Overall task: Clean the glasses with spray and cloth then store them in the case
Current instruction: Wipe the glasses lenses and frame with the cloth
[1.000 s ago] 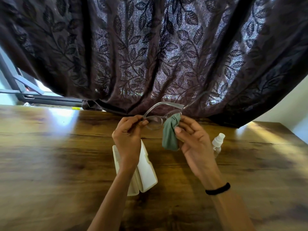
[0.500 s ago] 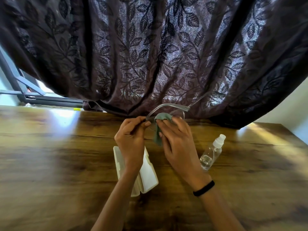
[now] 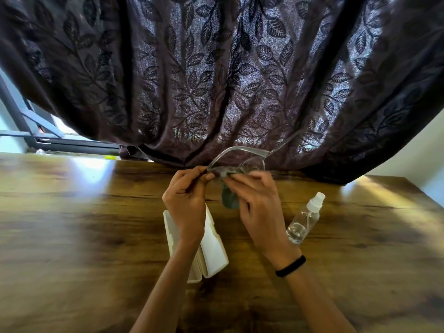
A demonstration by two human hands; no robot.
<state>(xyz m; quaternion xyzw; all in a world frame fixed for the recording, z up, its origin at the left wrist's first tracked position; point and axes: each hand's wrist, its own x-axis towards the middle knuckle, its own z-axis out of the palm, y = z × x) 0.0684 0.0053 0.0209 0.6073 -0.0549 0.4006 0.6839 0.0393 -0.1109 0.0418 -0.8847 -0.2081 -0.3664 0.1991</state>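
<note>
A: Why are the glasses (image 3: 236, 162) held above the table (image 3: 72, 236)?
B: One end is pinched by fingers (image 3: 206, 176) of the left hand (image 3: 186, 203), so a lens can be rubbed with the green cloth (image 3: 229, 199) gripped by the right hand (image 3: 258, 207).
A: Containers?
B: The white case (image 3: 211, 246) is laid open, glasses not yet stored; little liquid is seen in the spray bottle (image 3: 304, 222).

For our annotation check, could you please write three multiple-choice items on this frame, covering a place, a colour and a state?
1. Where is the spray bottle? A) on the table, right of the right hand B) on the floor C) on the windowsill
2. What colour is the cloth? A) red B) green C) white
3. How is the case? A) shut B) open C) upside down
Key: 1 A, it stands beside that hand; 2 B, green folds hang below the glasses; 3 B, both halves lie spread apart.
</note>
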